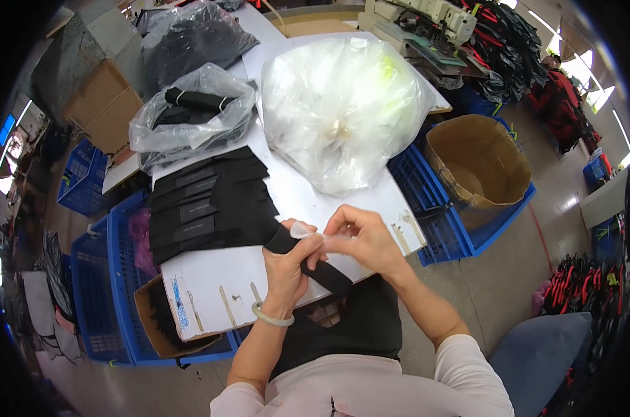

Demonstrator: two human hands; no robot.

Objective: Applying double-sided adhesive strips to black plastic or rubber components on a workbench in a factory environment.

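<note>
My left hand point(287, 267) is closed round a black fabric strap point(329, 278), which passes under the fingers and slants down to the right past the table's front edge. A small white, thin piece point(300, 230) stands up beside my left thumb. Fingers of my right hand point(363, 240) are pinched together against that white piece, touching the left thumb; its exact kind is hard to make out. Left of my hands, flat black fabric strips point(214, 201), some with dark labels, overlap in a stack on the white table point(211, 292).
A large clear bag of white material point(343, 111) bulges at the table's middle. Behind the stack sit an open clear bag point(190, 132) with black rolls and a grey bag point(193, 45). Blue crates point(96, 299) flank the table; a cardboard box point(478, 167) stands right.
</note>
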